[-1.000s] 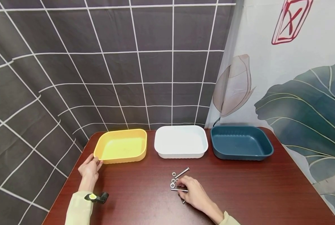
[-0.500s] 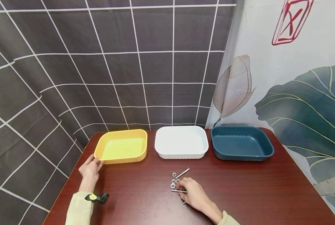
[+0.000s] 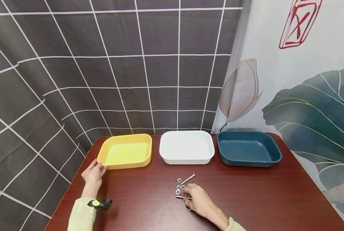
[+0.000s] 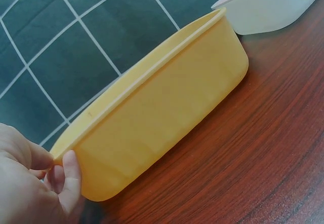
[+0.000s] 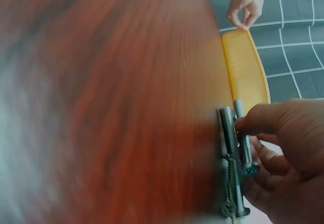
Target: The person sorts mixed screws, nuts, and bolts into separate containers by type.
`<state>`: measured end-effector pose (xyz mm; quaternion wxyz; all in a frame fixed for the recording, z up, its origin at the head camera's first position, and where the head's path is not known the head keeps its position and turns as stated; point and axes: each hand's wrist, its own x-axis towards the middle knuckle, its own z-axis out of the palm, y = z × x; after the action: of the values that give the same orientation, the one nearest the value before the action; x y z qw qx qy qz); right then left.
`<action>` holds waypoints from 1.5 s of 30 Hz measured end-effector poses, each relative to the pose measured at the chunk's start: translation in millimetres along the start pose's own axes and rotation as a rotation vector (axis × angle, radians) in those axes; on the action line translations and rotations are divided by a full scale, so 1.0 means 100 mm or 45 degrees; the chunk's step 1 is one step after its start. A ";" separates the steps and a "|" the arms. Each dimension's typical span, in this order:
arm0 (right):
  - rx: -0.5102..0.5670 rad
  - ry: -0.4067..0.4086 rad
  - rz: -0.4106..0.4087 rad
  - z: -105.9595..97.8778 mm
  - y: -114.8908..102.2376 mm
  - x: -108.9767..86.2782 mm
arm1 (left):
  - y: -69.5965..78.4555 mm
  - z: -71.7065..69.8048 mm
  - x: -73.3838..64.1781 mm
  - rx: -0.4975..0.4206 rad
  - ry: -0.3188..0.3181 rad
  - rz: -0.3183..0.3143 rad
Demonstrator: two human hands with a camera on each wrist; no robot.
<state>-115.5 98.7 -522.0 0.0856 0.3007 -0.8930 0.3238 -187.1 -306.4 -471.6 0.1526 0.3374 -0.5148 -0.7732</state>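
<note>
Bolts point(image 3: 188, 178) and 4 nuts point(image 3: 178, 192) sit in a loose group near the middle of a table point(image 3: 143, 205), on the near side of 3 trays. 1 bolt lies slanted just beside the nuts; the end of another pokes out beneath the right hand point(image 3: 199, 200). That hand's thumb and fingers curl in and pinch a bolt lying level in the head view. The left hand point(image 3: 92, 175) is well apart from it, at the left, its thumb and fingertips clamped on the near left corner of the yellow tray point(image 3: 127, 152).

The tabletop is dark red-brown with wood grain, glossy, with a pale sheen toward the near edge. Along its far side, left to right, stand the yellow tray, the white tray point(image 3: 187, 147) and the dark blue tray point(image 3: 249, 149), close together but apart.

Behind the table and down the left side hangs a dark grey backdrop point(image 3: 160, 70) crossed by white grid lines that bend at the left. At the right is a white backdrop point(image 3: 270, 73) printed with a large blue-green leaf point(image 3: 313, 106), a pale pinkish petal shape point(image 3: 241, 91) and a red boxed mark point(image 3: 299, 25). Both sleeves are pale yellow, and a black strap point(image 3: 102, 204) circles the left one.
</note>
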 end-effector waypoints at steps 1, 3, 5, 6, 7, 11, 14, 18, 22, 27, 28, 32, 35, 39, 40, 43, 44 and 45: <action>0.011 0.006 -0.005 -0.01 0.00 0.01 | 0.00 -0.01 0.00 0.002 0.000 0.000; 0.043 0.020 -0.020 -0.02 -0.02 0.03 | 0.00 -0.02 0.01 0.009 -0.003 -0.001; 0.091 0.032 -0.029 -0.05 -0.03 0.07 | 0.00 -0.03 0.01 0.004 -0.006 -0.006; 0.116 0.035 -0.033 -0.07 -0.04 0.10 | 0.00 -0.03 0.01 0.003 -0.007 -0.006; 0.141 0.039 -0.035 -0.09 -0.04 0.13 | 0.00 -0.04 0.01 -0.001 -0.008 -0.008; 0.233 0.055 -0.051 -0.17 -0.07 0.27 | 0.01 -0.04 0.00 -0.028 -0.010 -0.014; 0.285 0.058 -0.060 -0.22 -0.08 0.42 | 0.02 -0.05 0.00 -0.031 -0.006 -0.010; 0.339 0.033 -0.062 -0.28 -0.12 0.66 | 0.02 -0.04 -0.01 -0.030 0.017 -0.006; 0.365 0.032 -0.079 -0.30 -0.18 0.89 | 0.02 -0.02 -0.01 -0.039 0.013 0.000; 0.365 0.044 -0.105 -0.29 -0.26 1.13 | 0.00 0.01 0.00 -0.028 -0.003 0.006; 0.367 0.038 -0.101 -0.29 -0.27 1.17 | -0.01 0.01 0.00 -0.021 0.001 0.009; 0.364 0.016 -0.078 -0.26 -0.34 1.35 | -0.02 0.01 0.02 -0.021 0.016 0.016; 0.353 0.006 -0.070 -0.23 -0.40 1.49 | -0.01 0.01 0.05 -0.036 0.004 0.027; 0.350 -0.027 -0.056 -0.16 -0.45 1.66 | -0.02 0.00 0.05 -0.037 -0.006 0.040; 0.349 -0.034 -0.051 -0.14 -0.46 1.69 | -0.02 0.00 0.05 -0.036 -0.003 0.040; 0.347 -0.046 -0.037 -0.06 -0.49 1.78 | -0.03 -0.01 0.04 -0.031 -0.003 0.040; 0.344 -0.048 -0.033 -0.04 -0.49 1.81 | -0.04 -0.01 0.03 -0.028 -0.004 0.041; 0.344 -0.048 -0.031 -0.02 -0.50 1.83 | -0.04 0.00 0.03 -0.029 -0.004 0.040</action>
<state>-233.3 -19.0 -430.5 0.0316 0.3264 -0.8389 0.4344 -188.9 -306.9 -476.1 0.1679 0.3262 -0.5114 -0.7771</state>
